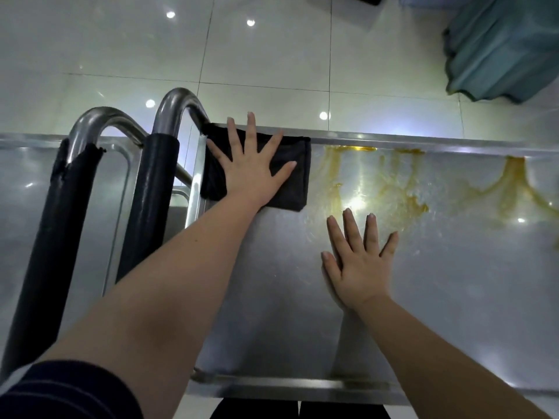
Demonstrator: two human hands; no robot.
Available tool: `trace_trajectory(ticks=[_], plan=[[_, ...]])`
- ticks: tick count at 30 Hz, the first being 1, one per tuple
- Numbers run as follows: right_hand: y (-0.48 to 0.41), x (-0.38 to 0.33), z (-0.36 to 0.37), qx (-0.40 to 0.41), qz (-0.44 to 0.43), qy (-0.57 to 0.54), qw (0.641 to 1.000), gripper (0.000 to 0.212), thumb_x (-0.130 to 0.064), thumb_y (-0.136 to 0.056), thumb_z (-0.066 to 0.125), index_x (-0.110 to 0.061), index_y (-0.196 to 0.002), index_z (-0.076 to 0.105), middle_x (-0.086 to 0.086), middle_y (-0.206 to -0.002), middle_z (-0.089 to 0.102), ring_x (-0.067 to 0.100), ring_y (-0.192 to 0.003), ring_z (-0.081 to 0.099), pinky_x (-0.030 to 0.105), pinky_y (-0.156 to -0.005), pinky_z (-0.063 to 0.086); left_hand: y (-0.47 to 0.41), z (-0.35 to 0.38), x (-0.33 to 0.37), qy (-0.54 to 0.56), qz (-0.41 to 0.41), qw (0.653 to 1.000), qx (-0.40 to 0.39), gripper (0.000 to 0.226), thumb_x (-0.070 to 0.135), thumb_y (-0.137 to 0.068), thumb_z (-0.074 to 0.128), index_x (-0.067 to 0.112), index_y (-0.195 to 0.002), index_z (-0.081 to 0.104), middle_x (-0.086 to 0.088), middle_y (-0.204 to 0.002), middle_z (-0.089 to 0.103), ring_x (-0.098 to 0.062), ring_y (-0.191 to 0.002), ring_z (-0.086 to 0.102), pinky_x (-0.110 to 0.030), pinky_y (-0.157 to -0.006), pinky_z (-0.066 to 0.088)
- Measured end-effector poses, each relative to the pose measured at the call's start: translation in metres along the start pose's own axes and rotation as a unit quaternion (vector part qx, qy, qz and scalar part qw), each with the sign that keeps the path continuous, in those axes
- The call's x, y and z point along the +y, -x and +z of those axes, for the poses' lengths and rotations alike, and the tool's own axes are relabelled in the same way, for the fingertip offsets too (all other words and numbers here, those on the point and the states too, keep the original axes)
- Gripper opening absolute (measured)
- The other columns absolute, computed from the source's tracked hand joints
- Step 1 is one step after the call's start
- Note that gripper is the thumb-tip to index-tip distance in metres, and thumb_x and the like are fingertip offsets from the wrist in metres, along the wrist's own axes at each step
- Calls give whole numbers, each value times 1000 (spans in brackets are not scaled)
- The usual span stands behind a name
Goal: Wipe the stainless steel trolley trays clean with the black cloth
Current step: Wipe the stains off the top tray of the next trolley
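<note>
The stainless steel trolley tray (272, 297) fills the lower view. A folded black cloth (298, 173) lies in its far left corner. My left hand (251, 173) presses flat on the cloth with fingers spread and straight. My right hand (358, 261) lies flat on the bare steel nearer to me, fingers spread, holding nothing. Yellow-brown sticky smears (378, 182) run across the far side of the tray, to the right of the cloth, and more smears (520, 189) curve further right.
Two bent steel handle tubes with black foam sleeves (151, 192) rise at the tray's left end. A second steel tray (18, 207) sits behind them at the left. Beyond is a glossy tiled floor (272, 55) and a teal fabric-covered object (502, 46) at upper right.
</note>
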State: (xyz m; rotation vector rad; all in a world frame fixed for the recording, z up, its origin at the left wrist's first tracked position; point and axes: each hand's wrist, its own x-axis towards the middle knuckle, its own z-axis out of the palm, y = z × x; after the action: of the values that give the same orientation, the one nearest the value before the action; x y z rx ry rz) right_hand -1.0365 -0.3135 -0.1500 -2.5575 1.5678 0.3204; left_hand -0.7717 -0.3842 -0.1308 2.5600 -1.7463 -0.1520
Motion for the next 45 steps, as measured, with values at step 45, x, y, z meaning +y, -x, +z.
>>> trace_trajectory(ticks=[45], plan=[[-24,78,-17,30,25,-69,997,56,-41,-102,22,-35,-156,10,-7,-165,4,24,-151,-2,56,-119,-1,272,17,2,-46,-41,995,-73,83,90,-79,13,52,-151,2,-7,-165,-4,-51,-145,-5,-80,-102,0]])
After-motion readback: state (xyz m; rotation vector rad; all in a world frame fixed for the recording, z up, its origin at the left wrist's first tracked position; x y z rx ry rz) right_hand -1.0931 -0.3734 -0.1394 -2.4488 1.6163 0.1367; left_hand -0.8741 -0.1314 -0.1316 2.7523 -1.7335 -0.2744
